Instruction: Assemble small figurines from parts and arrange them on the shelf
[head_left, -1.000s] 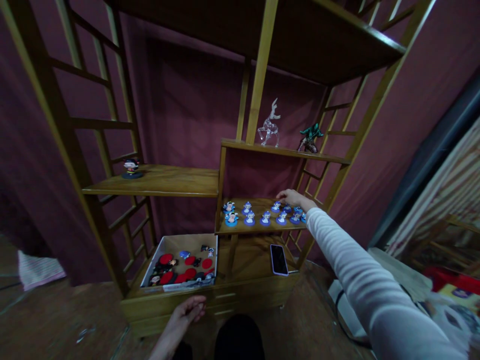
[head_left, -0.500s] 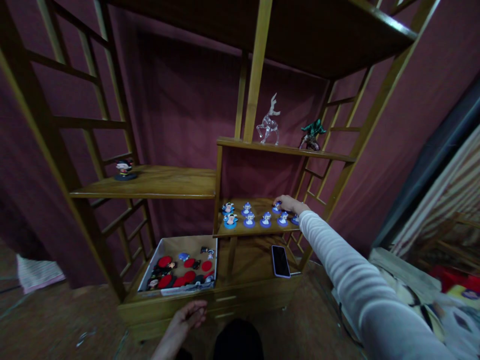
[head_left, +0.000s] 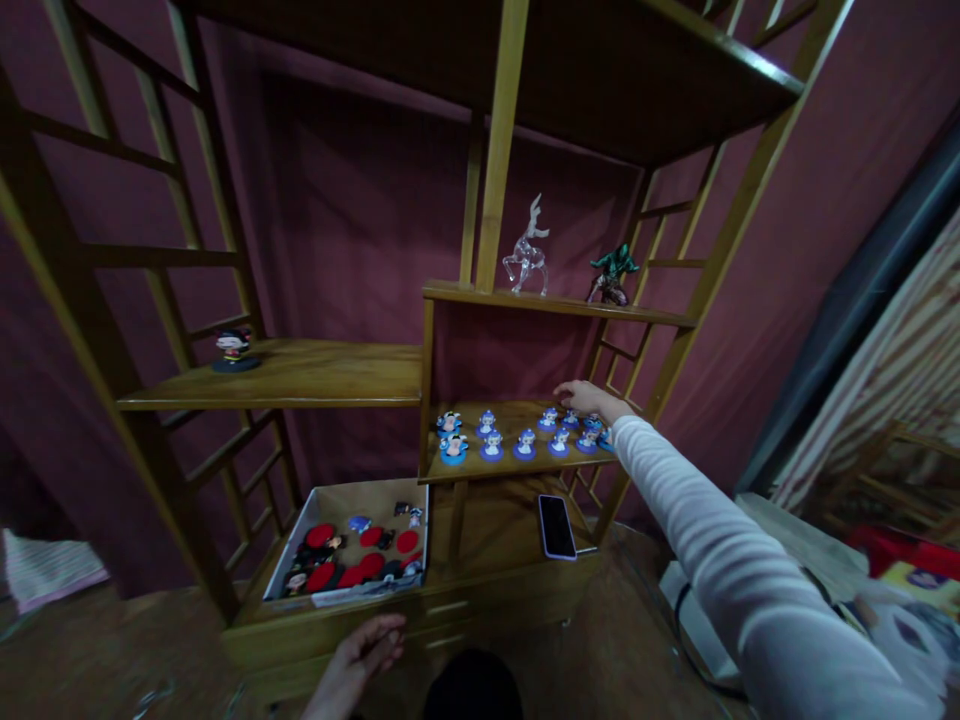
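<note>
My right hand [head_left: 583,395] reaches over the low right shelf with its fingers stretched out, holding nothing. Just below the fingertips stands a small purple-and-white figurine [head_left: 548,419] on a round base. Another purple figurine [head_left: 570,417] is under the palm, partly covered by the hand. In the front row stand more like them, among them a purple figurine [head_left: 525,445]. At the left end are two blue-based figurines [head_left: 453,449]. My left hand [head_left: 369,652] hangs in front of the cabinet, fingers loosely curled, with nothing seen in it.
A cardboard box [head_left: 367,492] of loose figurines and red discs sits lower left. Beside it lies a phone [head_left: 556,527]. Above stand a clear deer ornament [head_left: 529,255] and a green figure [head_left: 613,274]. A dark-haired figurine [head_left: 235,350] occupies the left shelf [head_left: 337,370].
My right hand has let go of a purple figurine, which now stands in the back row, and has lifted slightly above it. My left hand stays low; the view has shifted a little.
</note>
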